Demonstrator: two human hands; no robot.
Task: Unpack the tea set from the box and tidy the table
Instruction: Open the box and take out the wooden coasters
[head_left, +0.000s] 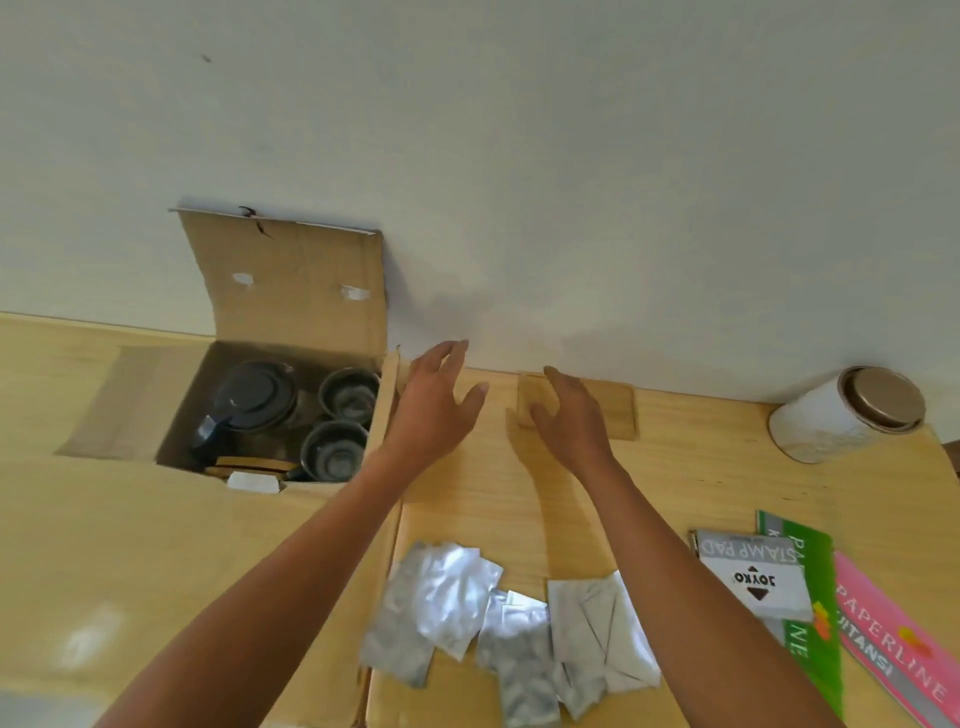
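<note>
Fingers of both the left hand (436, 410) and right hand (571, 421) are spread, empty, beside the opened box (291, 322); teapot (249, 400) is seen inside.

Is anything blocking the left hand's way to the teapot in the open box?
Only the box's right wall stands between the left hand and the teapot. The box is open on top, with its flap upright at the back and nothing lying over the teapot, so reaching over the wall looks clear.
</note>
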